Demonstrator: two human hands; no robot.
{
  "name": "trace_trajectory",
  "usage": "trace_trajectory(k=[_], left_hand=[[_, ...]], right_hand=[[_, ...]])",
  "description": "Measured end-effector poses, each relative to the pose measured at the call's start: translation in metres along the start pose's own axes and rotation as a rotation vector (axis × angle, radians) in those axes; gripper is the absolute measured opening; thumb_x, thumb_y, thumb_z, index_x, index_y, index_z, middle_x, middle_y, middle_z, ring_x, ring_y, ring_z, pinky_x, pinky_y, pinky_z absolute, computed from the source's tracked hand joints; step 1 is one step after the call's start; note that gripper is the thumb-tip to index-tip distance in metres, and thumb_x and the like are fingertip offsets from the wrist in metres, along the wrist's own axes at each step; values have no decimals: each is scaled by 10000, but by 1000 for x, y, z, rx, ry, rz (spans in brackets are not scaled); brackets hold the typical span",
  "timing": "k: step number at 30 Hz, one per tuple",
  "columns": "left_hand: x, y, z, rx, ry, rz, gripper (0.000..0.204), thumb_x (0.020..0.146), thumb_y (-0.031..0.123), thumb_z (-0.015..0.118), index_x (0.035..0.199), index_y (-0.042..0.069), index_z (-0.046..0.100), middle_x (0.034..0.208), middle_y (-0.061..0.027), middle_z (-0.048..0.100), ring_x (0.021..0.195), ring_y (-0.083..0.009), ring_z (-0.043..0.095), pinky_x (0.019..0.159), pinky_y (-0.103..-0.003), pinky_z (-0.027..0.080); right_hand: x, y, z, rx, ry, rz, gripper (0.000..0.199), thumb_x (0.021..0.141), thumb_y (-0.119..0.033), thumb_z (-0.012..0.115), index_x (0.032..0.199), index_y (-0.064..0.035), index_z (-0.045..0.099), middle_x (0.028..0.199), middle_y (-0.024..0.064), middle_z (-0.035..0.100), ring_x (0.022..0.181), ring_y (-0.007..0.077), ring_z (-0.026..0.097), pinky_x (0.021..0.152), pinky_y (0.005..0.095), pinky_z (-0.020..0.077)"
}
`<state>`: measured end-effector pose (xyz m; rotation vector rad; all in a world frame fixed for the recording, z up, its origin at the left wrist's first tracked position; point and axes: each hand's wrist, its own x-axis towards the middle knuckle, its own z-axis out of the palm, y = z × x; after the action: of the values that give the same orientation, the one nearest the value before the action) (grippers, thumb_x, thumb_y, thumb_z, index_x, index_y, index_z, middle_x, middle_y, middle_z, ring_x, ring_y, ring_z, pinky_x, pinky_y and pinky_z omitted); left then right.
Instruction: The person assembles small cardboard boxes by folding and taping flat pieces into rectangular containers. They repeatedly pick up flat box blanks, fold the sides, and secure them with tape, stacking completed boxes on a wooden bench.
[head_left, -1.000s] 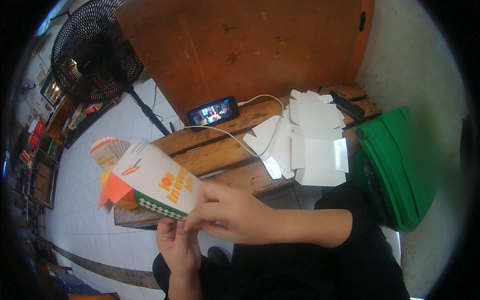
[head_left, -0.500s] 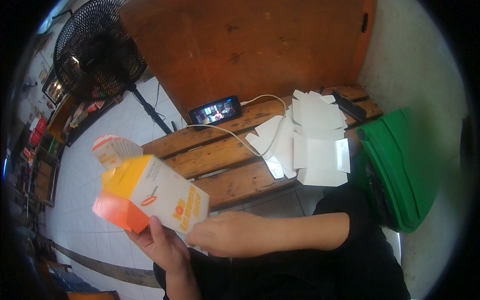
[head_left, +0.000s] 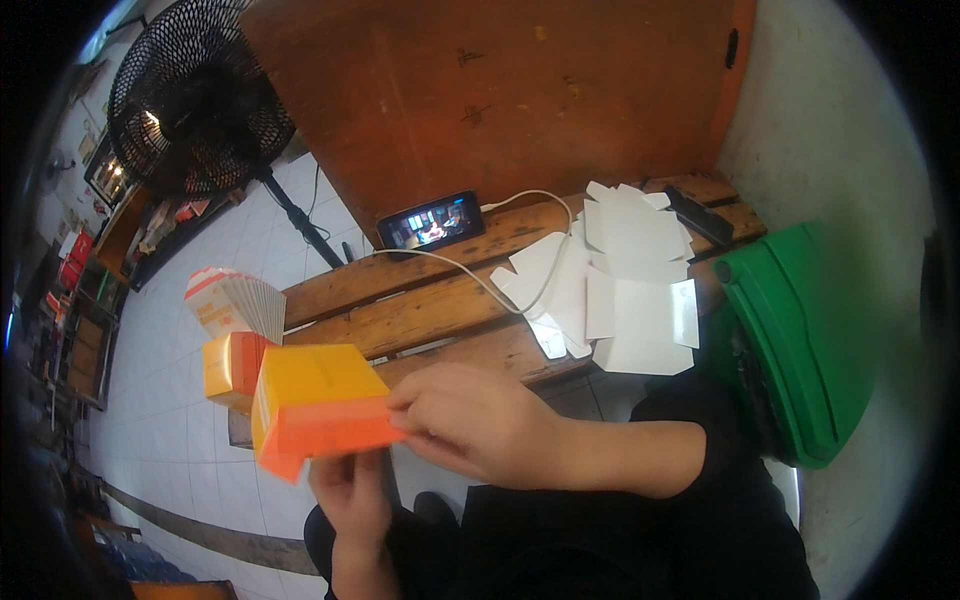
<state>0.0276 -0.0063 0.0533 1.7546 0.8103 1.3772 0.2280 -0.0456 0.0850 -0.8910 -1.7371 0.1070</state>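
Observation:
A yellow paperboard box (head_left: 320, 372) with an orange flap along its near side is held up in front of me. My left hand (head_left: 350, 495) supports it from below, its fingers partly hidden under the box. At the flap's right end, my right hand (head_left: 470, 415) pinches the orange edge between thumb and fingers. Just behind, to the left, sits another yellow and orange box (head_left: 232, 368) at the bench's left end. Beyond that box is a fanned row of printed white and orange cartons (head_left: 238, 302).
Unfolded white carton blanks (head_left: 640, 310) lie on the slatted wooden bench (head_left: 400, 310). A lit phone (head_left: 432, 224) leans at the back, with a white cable (head_left: 548, 290) looping from it. A green lidded bin (head_left: 800, 340) stands right, a black fan (head_left: 200, 110) far left.
The box has been turned, so its yellow and orange faces show instead of the printed white side. My right hand has moved up to the orange flap. The second box has come into sight.

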Motion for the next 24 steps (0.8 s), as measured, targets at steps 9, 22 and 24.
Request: trace_trajectory(k=[9, 22, 24], left_hand=[[-9, -6, -4, -371, -46, -248, 395, 956, -18, 708, 1338, 2, 611, 1298, -112, 679, 1181, -216, 656, 1049, -362, 497], [-7, -3, 6, -701, 62, -384, 420, 927, 12, 759, 1321, -5, 614, 1270, -137, 689, 1137, -239, 684, 1020, -356, 532], [-7, -3, 7, -689, 17, -370, 409, 990, 117, 704, 1361, -2, 581, 1321, -155, 661, 1194, -261, 660, 1049, -390, 519]], right_hand=[[2, 1, -1, 20, 9, -1, 178, 810, -62, 840, 897, -61, 684, 1098, 120, 663, 1043, 280, 629, 853, 360, 535], [-4, 5, 14, 193, -31, 133, 168, 897, -160, 785, 1012, -48, 736, 1221, 129, 648, 1146, 312, 614, 968, 423, 503], [-3, 5, 9, 178, -82, 113, 179, 902, -148, 775, 1037, -43, 721, 1230, 150, 647, 1170, 333, 614, 977, 430, 512]])
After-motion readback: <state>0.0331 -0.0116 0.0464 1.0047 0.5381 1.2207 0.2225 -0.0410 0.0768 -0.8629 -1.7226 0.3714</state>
